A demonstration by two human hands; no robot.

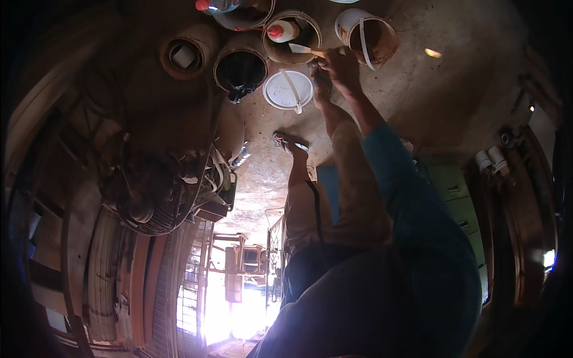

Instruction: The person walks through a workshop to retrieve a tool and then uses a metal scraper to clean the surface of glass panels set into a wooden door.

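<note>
My right hand (342, 67) is closed around the wooden handle of a small flat tool (304, 49) with a pale end. I cannot make out whether it is a paintbrush or a scraper. Its pale end is over the opening of a round bucket (317, 37), in which a white bottle with a red cap (283, 31) stands. Just right of my hand is an open white bucket (349, 22) with a pale handle and brown stains inside. A white lidded bucket (280, 92) is nearest on the left, its handle lying across the lid. My left hand is out of view.
More containers stand to the left: one with black material (239, 68) and one with a pale block (182, 56). A clear bottle with a red cap (222, 6) is at the top. Dark machinery (143, 191) stands left, and green drawers (456, 197) right.
</note>
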